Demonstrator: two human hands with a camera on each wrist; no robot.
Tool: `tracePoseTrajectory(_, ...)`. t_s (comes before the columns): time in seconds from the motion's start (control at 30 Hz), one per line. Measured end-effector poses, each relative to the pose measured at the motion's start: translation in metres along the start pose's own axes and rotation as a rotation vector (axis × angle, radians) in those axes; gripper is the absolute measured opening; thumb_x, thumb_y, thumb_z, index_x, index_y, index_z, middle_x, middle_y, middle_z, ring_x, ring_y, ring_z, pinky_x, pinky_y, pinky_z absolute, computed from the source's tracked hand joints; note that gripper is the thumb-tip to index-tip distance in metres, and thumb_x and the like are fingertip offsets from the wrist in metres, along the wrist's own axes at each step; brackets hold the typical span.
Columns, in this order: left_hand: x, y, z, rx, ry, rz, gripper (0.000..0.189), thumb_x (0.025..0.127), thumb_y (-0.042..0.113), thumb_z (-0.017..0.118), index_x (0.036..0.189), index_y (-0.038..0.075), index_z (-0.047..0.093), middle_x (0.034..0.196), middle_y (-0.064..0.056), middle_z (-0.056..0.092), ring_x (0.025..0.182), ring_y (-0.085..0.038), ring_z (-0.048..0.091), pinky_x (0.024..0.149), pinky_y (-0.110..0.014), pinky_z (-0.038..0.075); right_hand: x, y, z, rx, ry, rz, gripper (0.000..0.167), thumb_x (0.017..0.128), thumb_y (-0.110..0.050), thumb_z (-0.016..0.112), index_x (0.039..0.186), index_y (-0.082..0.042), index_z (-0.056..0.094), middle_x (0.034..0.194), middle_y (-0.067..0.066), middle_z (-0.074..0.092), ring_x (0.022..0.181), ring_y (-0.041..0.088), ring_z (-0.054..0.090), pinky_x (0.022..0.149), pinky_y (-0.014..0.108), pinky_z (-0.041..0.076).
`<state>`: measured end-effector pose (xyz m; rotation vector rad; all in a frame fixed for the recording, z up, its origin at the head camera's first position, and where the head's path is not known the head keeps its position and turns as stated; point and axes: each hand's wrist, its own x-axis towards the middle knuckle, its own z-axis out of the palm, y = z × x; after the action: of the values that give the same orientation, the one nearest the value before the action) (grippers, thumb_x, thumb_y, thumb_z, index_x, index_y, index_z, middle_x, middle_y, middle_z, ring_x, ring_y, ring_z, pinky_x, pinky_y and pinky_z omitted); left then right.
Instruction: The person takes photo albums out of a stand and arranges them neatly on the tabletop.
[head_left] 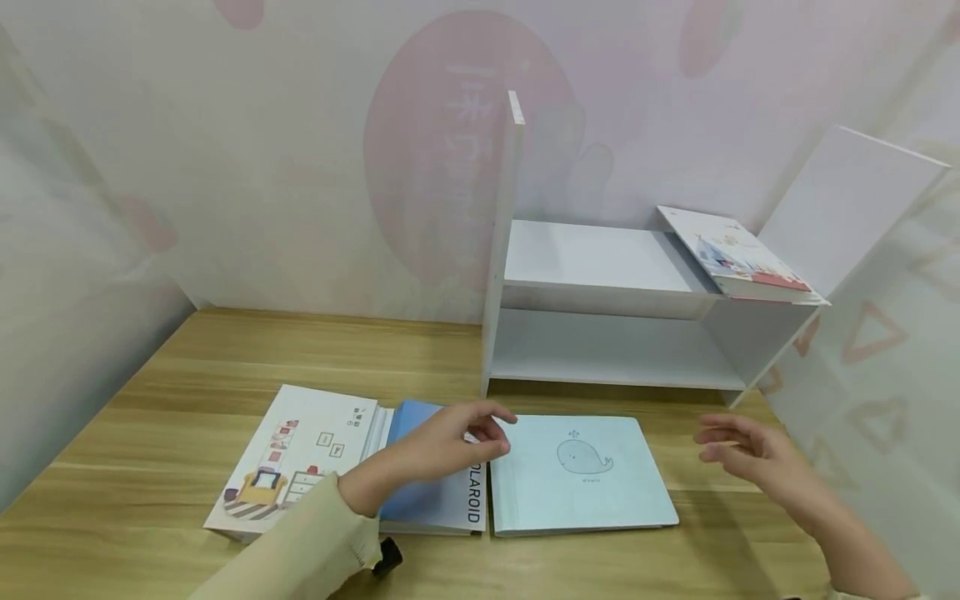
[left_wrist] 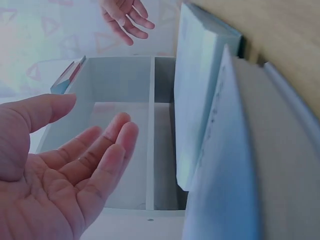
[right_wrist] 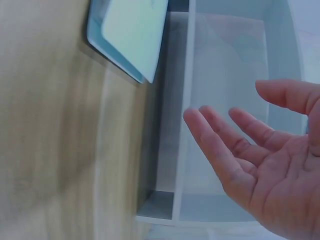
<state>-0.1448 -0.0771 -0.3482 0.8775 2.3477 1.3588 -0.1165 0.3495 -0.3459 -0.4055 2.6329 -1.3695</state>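
My left hand (head_left: 453, 442) hovers over the blue album (head_left: 431, 492) with POLAROID lettering, near the left edge of the pale whale-drawing album (head_left: 592, 471). Its fingers are loosely bent with nothing between them, as the palm (left_wrist: 55, 195) in the left wrist view confirms. To the right of the whale album my right hand (head_left: 750, 450) is held above the table, relaxed and holding nothing; the right wrist view shows its palm (right_wrist: 280, 175) and spread fingers. A white boxed book (head_left: 300, 467) with a furniture drawing lies left of the blue album.
A white two-tier shelf (head_left: 615, 346) stands behind the albums, with a tall left panel (head_left: 501, 250) and a raised right panel (head_left: 847, 200). One illustrated book (head_left: 742, 254) leans on its top right side. The wooden table (head_left: 150, 417) meets printed curtain-like walls (head_left: 300, 167).
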Motion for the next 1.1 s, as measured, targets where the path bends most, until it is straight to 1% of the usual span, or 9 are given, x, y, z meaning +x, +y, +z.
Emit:
tracePoseTrajectory(0.1, 0.01, 0.004, -0.003, -0.017, 0.027, 0.05, 0.034, 0.1, 0.018, 0.061, 0.13, 0.003, 0.06, 0.112, -0.008, 0.067, 0.103, -0.018, 0.062, 0.09, -0.033, 0.053, 0.001, -0.005, -0.006, -0.023, 0.092, -0.04, 0.031, 0.103, -0.01, 0.051, 0.134, -0.016, 0.054, 0.114, -0.026, 0.063, 0.099, -0.002, 0.064, 0.078, 0.015, 0.051)
tracePoseTrajectory(0.2, 0.022, 0.008, -0.005, -0.047, 0.061, 0.106, 0.033, 0.1, 0.013, 0.059, 0.131, 0.0, 0.058, 0.118, -0.013, 0.066, 0.107, -0.022, 0.062, 0.095, -0.034, 0.053, 0.004, -0.013, -0.013, 0.014, 0.156, -0.057, 0.031, 0.104, -0.01, 0.051, 0.132, -0.02, 0.056, 0.114, -0.027, 0.064, 0.101, -0.008, 0.063, 0.078, 0.011, 0.05)
tracePoseTrajectory(0.37, 0.046, 0.017, -0.004, -0.06, 0.136, 0.154, 0.031, 0.1, 0.008, 0.058, 0.129, -0.001, 0.059, 0.115, -0.015, 0.066, 0.106, -0.022, 0.062, 0.092, -0.029, 0.055, 0.007, -0.021, -0.021, 0.197, 0.259, -0.139, 0.031, 0.101, -0.003, 0.053, 0.129, -0.014, 0.061, 0.116, -0.02, 0.068, 0.105, -0.009, 0.061, 0.081, 0.007, 0.05)
tracePoseTrajectory(0.5, 0.065, 0.028, 0.0, -0.023, 0.175, 0.168, 0.029, 0.1, 0.012, 0.058, 0.128, 0.005, 0.06, 0.116, -0.012, 0.067, 0.107, -0.018, 0.061, 0.089, -0.026, 0.055, 0.009, -0.026, -0.024, 0.303, 0.342, -0.17, 0.029, 0.1, -0.001, 0.055, 0.125, -0.011, 0.063, 0.116, -0.017, 0.069, 0.107, -0.009, 0.06, 0.08, 0.006, 0.05)
tracePoseTrajectory(0.63, 0.082, 0.043, 0.004, -0.015, 0.224, 0.204, 0.028, 0.099, 0.013, 0.058, 0.127, 0.009, 0.061, 0.117, -0.006, 0.068, 0.11, -0.015, 0.061, 0.092, -0.031, 0.054, 0.013, -0.035, -0.027, 0.312, 0.445, -0.171, 0.027, 0.099, -0.002, 0.056, 0.123, -0.01, 0.064, 0.114, -0.018, 0.069, 0.1, -0.008, 0.061, 0.079, 0.004, 0.049)
tracePoseTrajectory(0.7, 0.09, 0.05, 0.005, -0.013, 0.268, 0.239, 0.028, 0.099, 0.012, 0.059, 0.127, 0.01, 0.062, 0.118, -0.005, 0.068, 0.111, -0.014, 0.061, 0.094, -0.034, 0.053, 0.015, -0.04, -0.028, 0.259, 0.518, -0.145, 0.026, 0.1, -0.005, 0.057, 0.123, -0.012, 0.065, 0.113, -0.02, 0.067, 0.086, -0.006, 0.059, 0.063, 0.005, 0.047)
tracePoseTrajectory(0.87, 0.109, 0.066, 0.008, -0.008, 0.395, 0.348, 0.027, 0.098, 0.013, 0.06, 0.125, 0.01, 0.061, 0.121, -0.004, 0.066, 0.111, -0.013, 0.059, 0.093, -0.035, 0.053, 0.02, -0.052, -0.031, 0.184, 0.69, -0.062, 0.026, 0.099, -0.01, 0.058, 0.123, -0.017, 0.067, 0.113, -0.021, 0.062, 0.091, -0.006, 0.053, 0.06, 0.005, 0.042)
tracePoseTrajectory(0.93, 0.116, 0.07, 0.01, -0.03, 0.414, 0.364, 0.028, 0.098, 0.014, 0.061, 0.126, 0.01, 0.061, 0.122, -0.003, 0.065, 0.113, -0.013, 0.059, 0.093, -0.035, 0.054, 0.023, -0.056, -0.033, 0.251, 0.744, -0.067, 0.025, 0.098, -0.007, 0.059, 0.12, -0.015, 0.068, 0.112, -0.019, 0.064, 0.104, -0.004, 0.053, 0.074, 0.002, 0.045)
tracePoseTrajectory(1.1, 0.131, 0.076, 0.016, -0.104, 0.406, 0.374, 0.033, 0.098, 0.013, 0.062, 0.13, 0.008, 0.058, 0.127, -0.004, 0.063, 0.117, -0.014, 0.057, 0.093, -0.028, 0.054, 0.035, -0.067, -0.037, 0.466, 0.908, -0.073, 0.023, 0.092, 0.002, 0.063, 0.11, -0.01, 0.072, 0.106, -0.01, 0.068, 0.102, 0.004, 0.057, 0.069, 0.005, 0.049)
